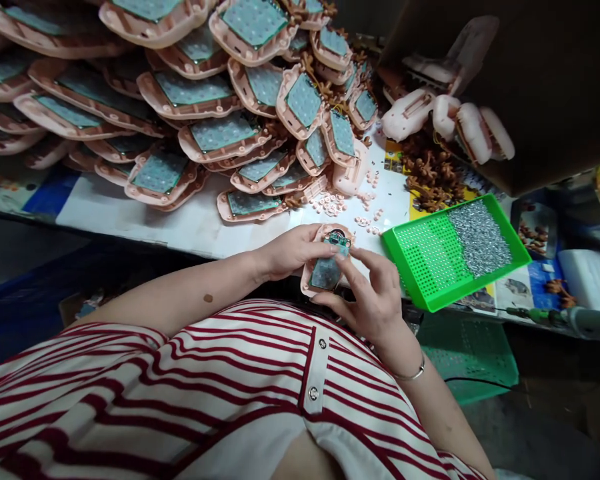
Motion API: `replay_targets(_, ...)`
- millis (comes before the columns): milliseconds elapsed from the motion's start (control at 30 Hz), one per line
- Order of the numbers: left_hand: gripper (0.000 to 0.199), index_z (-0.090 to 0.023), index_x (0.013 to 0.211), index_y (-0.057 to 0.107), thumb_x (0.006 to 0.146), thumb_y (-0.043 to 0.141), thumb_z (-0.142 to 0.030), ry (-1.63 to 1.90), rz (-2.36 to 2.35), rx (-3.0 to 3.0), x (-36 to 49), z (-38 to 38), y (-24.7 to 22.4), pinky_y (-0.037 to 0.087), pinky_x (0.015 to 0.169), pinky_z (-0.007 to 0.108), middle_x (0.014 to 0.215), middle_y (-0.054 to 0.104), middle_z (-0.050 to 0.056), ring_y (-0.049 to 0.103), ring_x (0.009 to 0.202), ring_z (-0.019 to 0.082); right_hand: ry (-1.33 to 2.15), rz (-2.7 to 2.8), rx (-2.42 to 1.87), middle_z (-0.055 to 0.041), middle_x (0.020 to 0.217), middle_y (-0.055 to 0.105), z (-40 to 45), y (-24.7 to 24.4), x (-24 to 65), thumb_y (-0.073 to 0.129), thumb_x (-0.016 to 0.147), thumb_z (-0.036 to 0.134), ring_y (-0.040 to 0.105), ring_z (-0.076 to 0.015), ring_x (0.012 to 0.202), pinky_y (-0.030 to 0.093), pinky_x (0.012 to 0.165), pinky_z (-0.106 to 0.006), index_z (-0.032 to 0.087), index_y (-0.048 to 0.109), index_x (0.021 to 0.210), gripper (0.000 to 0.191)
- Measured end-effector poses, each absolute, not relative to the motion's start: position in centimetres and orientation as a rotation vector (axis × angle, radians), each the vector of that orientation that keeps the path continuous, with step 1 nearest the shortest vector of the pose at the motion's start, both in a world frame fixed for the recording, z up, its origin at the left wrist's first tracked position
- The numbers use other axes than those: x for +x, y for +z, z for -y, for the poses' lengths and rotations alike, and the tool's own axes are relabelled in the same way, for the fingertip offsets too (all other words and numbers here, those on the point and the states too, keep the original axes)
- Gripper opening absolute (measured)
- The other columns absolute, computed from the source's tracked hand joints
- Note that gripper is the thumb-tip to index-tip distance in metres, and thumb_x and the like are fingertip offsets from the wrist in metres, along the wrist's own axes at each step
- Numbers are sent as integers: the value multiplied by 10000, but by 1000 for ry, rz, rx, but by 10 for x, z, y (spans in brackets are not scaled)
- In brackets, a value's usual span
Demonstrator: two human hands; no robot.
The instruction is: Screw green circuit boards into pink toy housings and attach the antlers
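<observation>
A pink plastic shell half [307,283] with a green circuit board [325,273] inside is held just off the table's front edge. Gripping its left side is my left hand [293,252], thumb laid across the board. My right hand [375,293] closes on the right side, with fingers touching the board's upper part and the thumb near the lower rim. A small green component board shows at the shell's top end. Fingers hide part of the middle.
Stacked pink shells with boards [200,137] fill the left and back. Small pink parts [330,203] lie beyond my hands. To the right are a green basket [420,293] of screws [480,237], brown figure-like pieces [430,170], white-pink housings [475,130] and a power screwdriver [575,320].
</observation>
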State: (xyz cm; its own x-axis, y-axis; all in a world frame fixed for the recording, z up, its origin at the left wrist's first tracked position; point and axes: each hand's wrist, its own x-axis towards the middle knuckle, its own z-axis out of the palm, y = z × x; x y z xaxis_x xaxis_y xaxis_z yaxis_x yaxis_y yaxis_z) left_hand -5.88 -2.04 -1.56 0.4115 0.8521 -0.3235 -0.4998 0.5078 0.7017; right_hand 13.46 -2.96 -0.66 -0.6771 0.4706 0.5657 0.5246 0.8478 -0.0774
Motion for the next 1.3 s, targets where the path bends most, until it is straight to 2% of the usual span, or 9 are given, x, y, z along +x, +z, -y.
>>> replay_targets(100,347,-123,1003,672,694,794,-223,918,-742,590,-59,21,-17,496,661,239,830,681,23,621,698,128,42,2507,-787,-255,1346,594,25,-6,133,691,812,609,577,-346,1250,553,964,-543,109,453,1432,831)
replay_targets(200,318,-130,1008,675,721,771,-228,923,-769,624,-59,21,-20,490,677,234,815,664,13,606,707,125,157,2563,-820,-270,1375,576,22,-5,130,669,841,582,545,-368,1298,537,1002,-587,81,412,1459,836)
replay_targets(300,284,-133,990,679,742,763,-244,920,-778,667,-60,21,-21,478,682,233,798,642,8,588,705,123,205,2556,-859,-265,1359,589,22,-5,126,655,851,580,549,-367,1287,545,1002,-584,72,453,1425,793)
replay_targets(433,327,-134,1037,688,737,773,-236,949,-723,663,-61,20,-22,491,718,245,876,661,27,601,769,139,162,2546,-865,-275,1316,614,23,-4,123,651,841,604,575,-371,1236,560,990,-569,30,518,1351,780)
replay_targets(667,346,-126,1055,671,734,759,-220,958,-723,623,-62,21,-22,491,718,255,905,689,51,617,784,156,158,2522,-914,-263,1290,628,23,-4,118,637,840,628,588,-362,1200,557,976,-569,42,535,1336,774)
replay_targets(933,466,-145,1072,648,624,764,-95,1054,-744,818,-61,21,-16,472,888,274,1010,686,40,627,968,185,74,2470,-851,-253,1304,624,20,-8,116,617,856,629,581,-357,1213,547,954,-571,73,523,1349,748)
replay_targets(1067,450,-149,1037,635,608,741,-64,1073,-824,846,-56,19,-14,469,841,247,928,662,7,620,896,151,47,2441,-869,-256,1316,615,17,-13,115,638,838,635,567,-369,1230,516,991,-583,69,531,1348,769)
replay_targets(1167,465,-152,1038,606,599,729,-60,1042,-850,759,-54,18,-13,486,777,245,866,652,-7,632,821,142,262,2427,-882,-228,1330,607,9,-17,121,620,835,662,570,-350,1226,504,1010,-585,122,546,1360,756)
replay_targets(1300,491,-153,1073,574,616,748,-106,958,-819,719,-54,18,-12,503,679,263,836,668,12,642,744,160,527,2339,-945,-188,1434,512,1,-23,132,564,906,592,502,-323,1341,480,1069,-564,227,535,1406,620)
